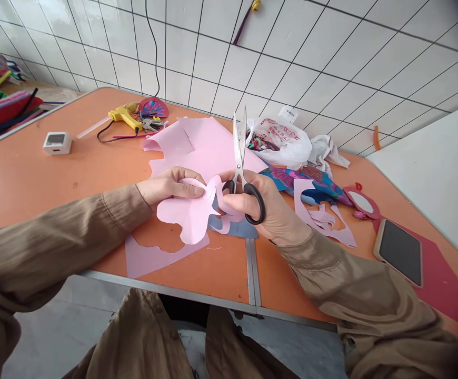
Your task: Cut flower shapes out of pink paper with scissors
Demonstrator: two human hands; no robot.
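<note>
My left hand (176, 187) pinches a pink paper cutout (185, 216) with rounded, petal-like edges, held above the table. In my right hand (266, 205) is a pair of scissors (239, 163) with black handles, its blades slightly apart and pointing up, away from the paper. The fingers of that hand also sit against the cutout's right side, where a curled strip (226, 223) hangs down. Behind both hands lies a large pink sheet (209, 142) with cut edges. A pink offcut (161, 258) rests below my left hand, near the front edge.
A yellow glue gun (125, 115) and a small white device (57, 142) are at the left back. Toward the right are a white plastic bag (284, 142), pink paper scraps (326, 218), a small pink-framed mirror (362, 202) and a phone (398, 252) on red sheet material (446, 284).
</note>
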